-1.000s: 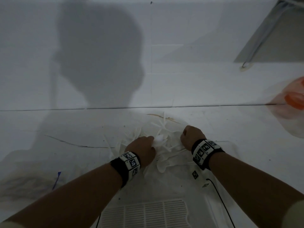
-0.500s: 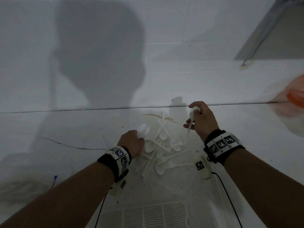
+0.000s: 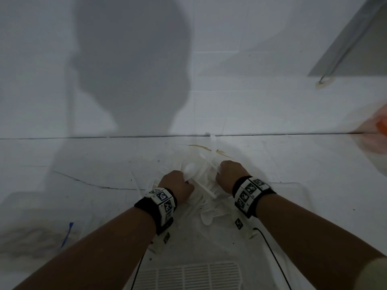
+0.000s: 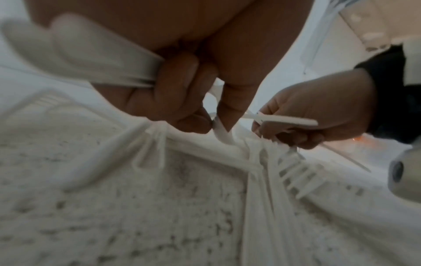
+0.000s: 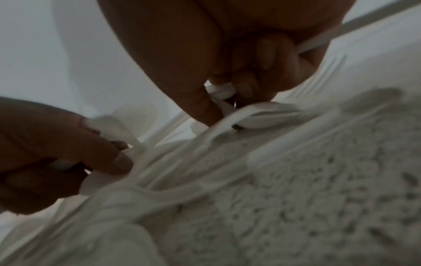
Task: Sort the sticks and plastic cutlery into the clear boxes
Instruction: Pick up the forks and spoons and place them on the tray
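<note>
No legible text or labels anywhere.

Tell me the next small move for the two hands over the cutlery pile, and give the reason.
Probably lift the left hand straight up, drawing its pinched white plastic spoon clear of the heap of white plastic cutlery. The handle is still tangled among fork tines there, that hand already holds other spoons, and the right hand is busy gripping its own pieces.
</note>
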{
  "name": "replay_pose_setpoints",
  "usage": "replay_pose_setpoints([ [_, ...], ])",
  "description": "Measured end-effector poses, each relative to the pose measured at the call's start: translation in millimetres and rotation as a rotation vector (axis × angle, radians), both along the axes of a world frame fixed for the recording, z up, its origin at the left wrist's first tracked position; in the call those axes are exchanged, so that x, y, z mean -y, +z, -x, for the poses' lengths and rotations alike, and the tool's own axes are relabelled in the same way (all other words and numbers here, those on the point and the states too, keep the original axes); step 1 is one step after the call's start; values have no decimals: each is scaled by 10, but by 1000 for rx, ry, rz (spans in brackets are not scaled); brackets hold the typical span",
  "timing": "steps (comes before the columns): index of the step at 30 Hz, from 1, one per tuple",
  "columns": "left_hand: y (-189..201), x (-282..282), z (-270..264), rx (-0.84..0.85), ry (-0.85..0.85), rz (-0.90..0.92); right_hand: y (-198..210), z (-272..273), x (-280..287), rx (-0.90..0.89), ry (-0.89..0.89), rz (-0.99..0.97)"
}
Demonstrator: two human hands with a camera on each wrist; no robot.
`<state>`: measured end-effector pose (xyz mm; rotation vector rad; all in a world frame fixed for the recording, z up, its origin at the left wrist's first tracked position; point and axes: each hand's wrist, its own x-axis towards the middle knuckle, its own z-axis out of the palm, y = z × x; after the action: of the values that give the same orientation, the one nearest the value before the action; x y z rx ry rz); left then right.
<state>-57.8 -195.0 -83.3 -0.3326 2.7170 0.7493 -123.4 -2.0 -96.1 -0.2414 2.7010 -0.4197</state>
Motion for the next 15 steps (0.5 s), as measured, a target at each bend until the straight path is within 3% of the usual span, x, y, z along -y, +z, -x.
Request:
replay_pose_setpoints([
  [5,292,292,-120,-92,64,-45,223,-16,-73,-111,-84,111],
  [10,746,497,-364,-298,93,11,571,-224,-153,-94,-189,495],
  [15,1104,632,-687,-373,136,-25,914,-575,-69,-172,-25,582],
])
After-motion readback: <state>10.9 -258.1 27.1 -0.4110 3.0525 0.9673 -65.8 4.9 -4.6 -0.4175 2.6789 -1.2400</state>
